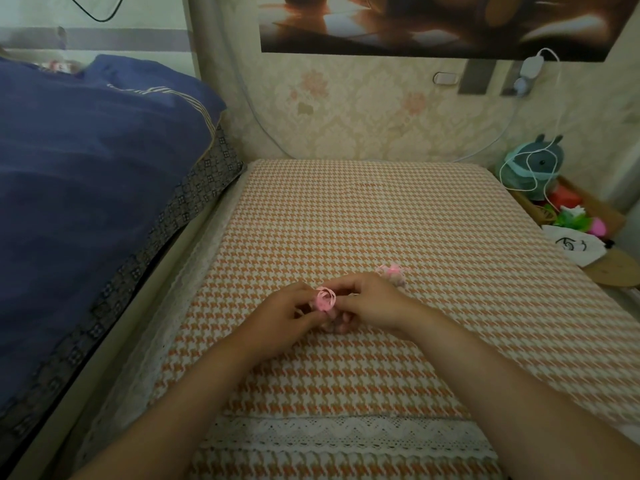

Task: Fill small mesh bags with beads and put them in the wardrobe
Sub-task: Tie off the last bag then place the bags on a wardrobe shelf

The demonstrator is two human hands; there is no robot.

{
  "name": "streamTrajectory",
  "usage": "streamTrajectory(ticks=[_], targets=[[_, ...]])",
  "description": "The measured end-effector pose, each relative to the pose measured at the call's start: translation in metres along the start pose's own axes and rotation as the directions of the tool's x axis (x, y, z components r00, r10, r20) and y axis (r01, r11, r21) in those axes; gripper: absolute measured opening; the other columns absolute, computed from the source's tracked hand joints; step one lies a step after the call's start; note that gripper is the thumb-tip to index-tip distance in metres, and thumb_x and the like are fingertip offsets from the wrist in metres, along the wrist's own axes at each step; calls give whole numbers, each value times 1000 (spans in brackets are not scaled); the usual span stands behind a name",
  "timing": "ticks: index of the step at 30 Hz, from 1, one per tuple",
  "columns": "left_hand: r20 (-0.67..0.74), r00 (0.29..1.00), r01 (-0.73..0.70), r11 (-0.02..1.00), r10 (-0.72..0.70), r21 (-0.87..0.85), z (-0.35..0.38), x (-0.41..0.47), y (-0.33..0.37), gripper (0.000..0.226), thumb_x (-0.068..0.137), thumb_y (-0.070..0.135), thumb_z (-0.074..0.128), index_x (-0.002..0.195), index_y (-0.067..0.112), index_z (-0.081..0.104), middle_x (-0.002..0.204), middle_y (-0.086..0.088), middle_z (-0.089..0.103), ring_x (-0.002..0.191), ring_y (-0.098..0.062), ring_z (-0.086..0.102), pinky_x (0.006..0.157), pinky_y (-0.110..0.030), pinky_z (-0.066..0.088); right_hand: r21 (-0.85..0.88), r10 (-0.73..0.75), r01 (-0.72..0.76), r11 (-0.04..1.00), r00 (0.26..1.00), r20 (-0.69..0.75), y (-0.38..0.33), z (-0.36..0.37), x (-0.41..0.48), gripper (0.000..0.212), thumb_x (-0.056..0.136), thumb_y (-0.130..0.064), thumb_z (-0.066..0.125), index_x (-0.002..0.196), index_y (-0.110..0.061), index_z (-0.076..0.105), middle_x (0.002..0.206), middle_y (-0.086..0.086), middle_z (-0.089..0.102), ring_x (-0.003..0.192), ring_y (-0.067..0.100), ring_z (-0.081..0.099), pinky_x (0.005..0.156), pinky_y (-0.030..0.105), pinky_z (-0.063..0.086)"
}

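A small pink mesh bag (326,299) with a pink ribbon drawstring is held between both my hands, just above the orange houndstooth cloth (346,220). My left hand (287,315) pinches its left side and my right hand (372,303) grips its right side, fingers curled under it. A second pink mesh bag (393,273) lies on the cloth just behind my right hand, partly hidden by it. What is inside the held bag is too small to tell.
A bed with a dark blue quilt (86,161) runs along the left. At the right edge sit a teal plush toy (531,168) with a white cable, colourful items and a white bag (576,247). A wallpapered wall stands behind.
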State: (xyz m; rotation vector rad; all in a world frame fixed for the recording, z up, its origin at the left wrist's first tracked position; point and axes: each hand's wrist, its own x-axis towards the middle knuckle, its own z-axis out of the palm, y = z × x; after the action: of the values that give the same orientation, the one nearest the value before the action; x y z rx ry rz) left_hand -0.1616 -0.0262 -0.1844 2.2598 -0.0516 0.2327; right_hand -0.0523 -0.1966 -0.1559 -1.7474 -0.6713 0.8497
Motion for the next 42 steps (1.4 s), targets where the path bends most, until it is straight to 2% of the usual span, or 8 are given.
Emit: streamTrajectory(ticks=[7,11,15,23,25,28,36,42], targets=[[-52,998,25,1000,-25,-4,5,1,4,12,88,35,73,91,46,73,94,20,67,87,0,64,74,-17,51,-57,29,-28,998,999,21,-1,-11,-2,21,94,-10,70,114,-12,76,90,18,77,66,17,70,59,24,57],[-44,999,11,1000,-10,18,8,2,6,12,83,37,76,95,39,73,93,16,67,86,-2,64,76,-25,54,-77,104,-98,992,991,82,0,-13,0,46,95,-7,67,139,-12,57,84,15,73,63,17,62,55,27,51],[26,999,-36,995,34,93,6,2,5,21,86,38,74,106,36,71,100,16,58,93,-3,57,82,-27,51,-191,130,-92,977,972,197,-2,-14,-1,22,98,-20,64,117,-21,73,78,2,70,56,6,54,50,22,44],[-20,997,-69,972,76,224,5,3,8,17,88,47,66,103,40,69,89,15,52,80,-4,53,69,-22,44,-297,6,-37,954,995,-104,0,-17,5,5,85,-28,81,80,-26,81,76,-9,77,70,5,67,63,20,55],[-65,998,3,977,11,212,4,3,6,29,83,61,64,102,40,72,85,14,57,79,-1,54,67,-20,43,-363,-21,-35,931,988,-151,1,-18,6,9,84,-32,81,77,-28,80,81,-10,77,82,6,70,78,26,58],[-114,990,108,956,-80,273,3,4,4,58,72,85,50,83,33,73,73,10,59,68,-2,54,58,-19,42,-479,-46,-36,877,986,-158,0,-21,2,14,89,-33,75,80,-23,78,77,-3,76,71,10,69,70,32,57],[-155,956,256,966,-249,28,17,15,3,43,93,30,57,52,23,43,49,12,38,48,-4,35,51,-28,31,-562,-66,-45,826,982,-175,-4,-25,-6,14,95,-24,69,87,-22,81,67,-2,71,52,14,64,55,29,54],[-220,938,260,964,-267,-58,23,19,4,36,79,9,60,57,28,40,49,12,39,48,-5,34,50,-28,34,-674,-9,-99,732,988,-154,-5,-23,-7,41,95,-13,61,55,-20,57,55,-1,52,50,14,48,53,28,42]])
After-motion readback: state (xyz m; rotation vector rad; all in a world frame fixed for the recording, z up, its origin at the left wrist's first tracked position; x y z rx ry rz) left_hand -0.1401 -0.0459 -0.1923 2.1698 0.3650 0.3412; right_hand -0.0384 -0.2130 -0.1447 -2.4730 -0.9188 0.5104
